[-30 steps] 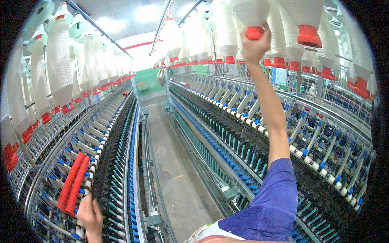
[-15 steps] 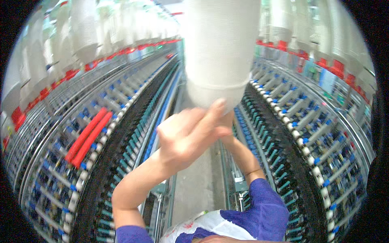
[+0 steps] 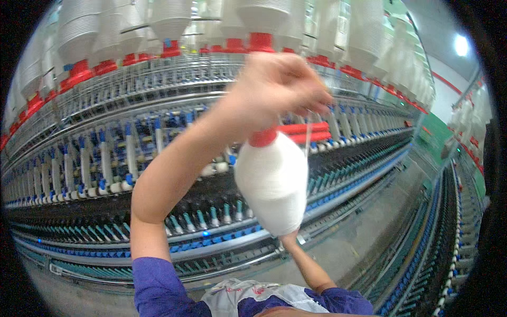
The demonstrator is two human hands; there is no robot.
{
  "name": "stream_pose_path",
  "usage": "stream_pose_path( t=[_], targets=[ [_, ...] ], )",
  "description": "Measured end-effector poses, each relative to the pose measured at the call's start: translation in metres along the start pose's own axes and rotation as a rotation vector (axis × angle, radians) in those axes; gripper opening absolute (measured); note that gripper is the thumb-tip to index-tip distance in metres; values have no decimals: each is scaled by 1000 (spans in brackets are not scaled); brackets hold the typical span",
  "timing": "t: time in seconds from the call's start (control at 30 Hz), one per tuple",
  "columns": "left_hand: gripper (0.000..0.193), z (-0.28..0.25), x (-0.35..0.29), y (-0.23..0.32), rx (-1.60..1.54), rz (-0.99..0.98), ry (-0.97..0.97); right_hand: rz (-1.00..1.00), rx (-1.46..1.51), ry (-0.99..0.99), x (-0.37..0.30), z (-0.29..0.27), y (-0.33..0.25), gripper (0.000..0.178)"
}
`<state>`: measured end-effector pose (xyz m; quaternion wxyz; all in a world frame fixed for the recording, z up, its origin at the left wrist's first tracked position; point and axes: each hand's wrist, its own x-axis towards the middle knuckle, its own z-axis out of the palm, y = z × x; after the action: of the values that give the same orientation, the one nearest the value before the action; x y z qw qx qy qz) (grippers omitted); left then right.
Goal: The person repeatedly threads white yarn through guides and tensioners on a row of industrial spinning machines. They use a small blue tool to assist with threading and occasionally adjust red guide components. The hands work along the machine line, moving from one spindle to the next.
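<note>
A white roving bobbin with a red upper end hangs tilted in front of me. My right hand holds it from underneath; the fingers are mostly hidden behind the bobbin. Above the red end is my left hand, slightly blurred, its fingers pinched together. From those fingers a thin white roving strand runs down along the bobbin's right side. Two red tubes lie across the machine just behind the bobbin.
A long spinning frame with blue fittings and white rollers crosses the view. Teal spindles line its lower part. Overhead hang several white bobbins on red holders. Another machine stands at the right, across a grey aisle floor.
My view has swung from along the aisle to the left machine. The bobbin has come lower, showing its red end. My left hand has gone from its lower end to above its top.
</note>
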<state>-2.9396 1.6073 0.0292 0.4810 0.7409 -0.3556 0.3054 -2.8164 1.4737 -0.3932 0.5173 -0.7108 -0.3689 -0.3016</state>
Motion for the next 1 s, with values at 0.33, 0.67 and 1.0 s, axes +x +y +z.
stream_pose_path(
  t=[0.33,0.67,1.0],
  targets=[
    [13,-54,-163,-42,152,-294,-499,339,630,-394,163,200,-141,45],
    [17,-213,-167,-106,68,-805,80,-26,792,-152,432,358,-239,15],
    [23,-294,-113,-162,180,-656,441,-356,633,-79,565,374,-271,25]
  ],
)
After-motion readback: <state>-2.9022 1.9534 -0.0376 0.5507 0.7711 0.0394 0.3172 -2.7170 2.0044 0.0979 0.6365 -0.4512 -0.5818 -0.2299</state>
